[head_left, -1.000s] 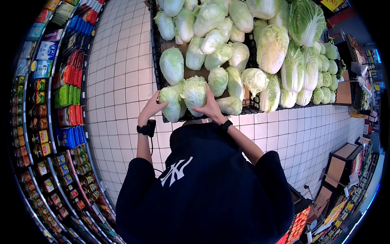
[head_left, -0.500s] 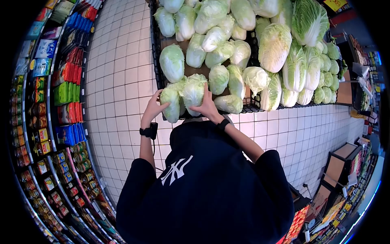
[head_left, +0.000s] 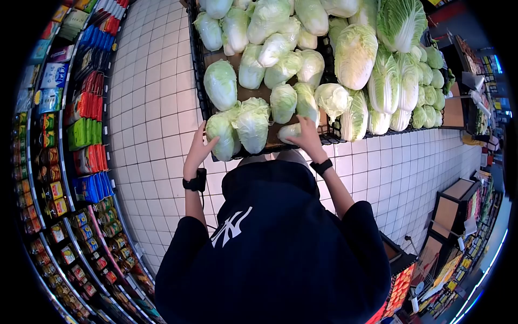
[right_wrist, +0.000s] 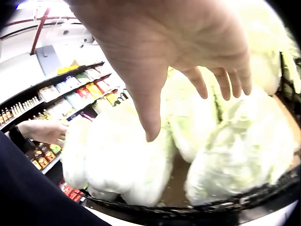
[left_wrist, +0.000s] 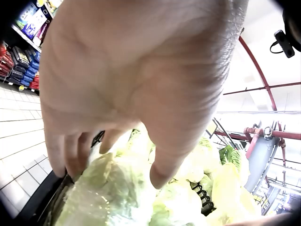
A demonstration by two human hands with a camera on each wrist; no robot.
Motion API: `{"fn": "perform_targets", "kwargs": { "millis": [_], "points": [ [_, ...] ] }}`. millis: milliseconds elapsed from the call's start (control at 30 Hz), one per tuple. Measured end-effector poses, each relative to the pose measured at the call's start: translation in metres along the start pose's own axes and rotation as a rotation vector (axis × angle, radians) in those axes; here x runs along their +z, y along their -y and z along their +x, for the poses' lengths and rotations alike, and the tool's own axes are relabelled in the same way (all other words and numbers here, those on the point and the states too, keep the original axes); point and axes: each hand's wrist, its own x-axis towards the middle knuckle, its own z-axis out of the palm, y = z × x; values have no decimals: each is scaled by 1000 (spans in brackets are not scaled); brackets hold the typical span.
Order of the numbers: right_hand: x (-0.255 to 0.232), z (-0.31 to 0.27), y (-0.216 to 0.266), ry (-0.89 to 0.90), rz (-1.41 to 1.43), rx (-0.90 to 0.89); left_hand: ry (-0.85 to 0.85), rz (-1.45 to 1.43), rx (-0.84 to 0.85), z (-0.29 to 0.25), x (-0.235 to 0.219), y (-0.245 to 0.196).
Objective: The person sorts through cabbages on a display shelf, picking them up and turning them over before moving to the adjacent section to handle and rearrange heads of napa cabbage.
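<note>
A black crate full of pale green wrapped cabbages stands in front of me. My left hand rests with straight fingers on the side of the front-left cabbage. In the left wrist view those fingers lie on its shiny wrap. A second cabbage leans against it, untouched. My right hand hovers open, fingers spread, over a smaller cabbage at the crate's front edge. The right wrist view shows that cabbage just below the fingertips; contact is unclear.
Larger napa cabbages are stacked to the right of the crate. Shelves of packaged goods line the left side beyond a white tiled aisle. More displays stand at the lower right.
My right hand has let go of the middle cabbage and moved right to the smaller one at the front edge. The left hand stays on the front-left cabbage.
</note>
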Motion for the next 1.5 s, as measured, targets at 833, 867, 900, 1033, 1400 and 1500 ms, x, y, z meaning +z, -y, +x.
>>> {"fn": "perform_targets", "kwargs": {
  "millis": [833,867,900,1033,1400,1500],
  "points": [
    [-52,-26,-20,-97,51,240,-161,277,39,144,227,-119],
    [-67,-27,-11,-125,83,237,-152,280,26,146,226,-119],
    [-77,-28,-10,-127,83,239,-144,285,10,147,225,-117],
    [-96,-34,-18,-121,49,205,-106,332,19,149,218,-121],
    [-142,-34,-18,25,161,159,5,333,-65,111,215,-138],
    [-145,-31,-18,59,186,185,-1,375,-99,109,225,-130]
  ]
}}
